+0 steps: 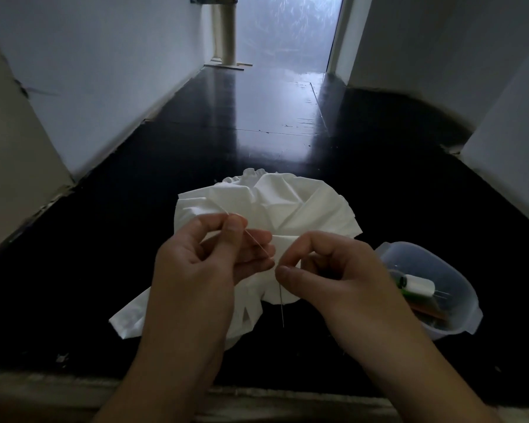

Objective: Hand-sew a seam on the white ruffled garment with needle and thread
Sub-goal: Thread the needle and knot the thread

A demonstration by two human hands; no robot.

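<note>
The crumpled white ruffled cotton garment lies on the glossy black floor, with no finished stitches visible on it. The left hand pinches pale thread and the right hand pinches a thin steel needle hanging toward six o'clock, so this looks like threading or a first stitch. A clear plastic tub sits at three o'clock.

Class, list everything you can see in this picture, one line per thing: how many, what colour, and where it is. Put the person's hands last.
Garment: one, white, ruffled, crumpled on the dark floor, centre.
Needle: one, thin, metal, pointing down from the right hand's grip.
Thread: one strand, pale, running between the two hands.
Tub: one, clear plastic, on the floor at right.
Spool: one, white, inside the tub.
Floor: dark, glossy.
Walls: white, both sides.
Left hand: pinches thread.
Right hand: pinches needle.
</note>
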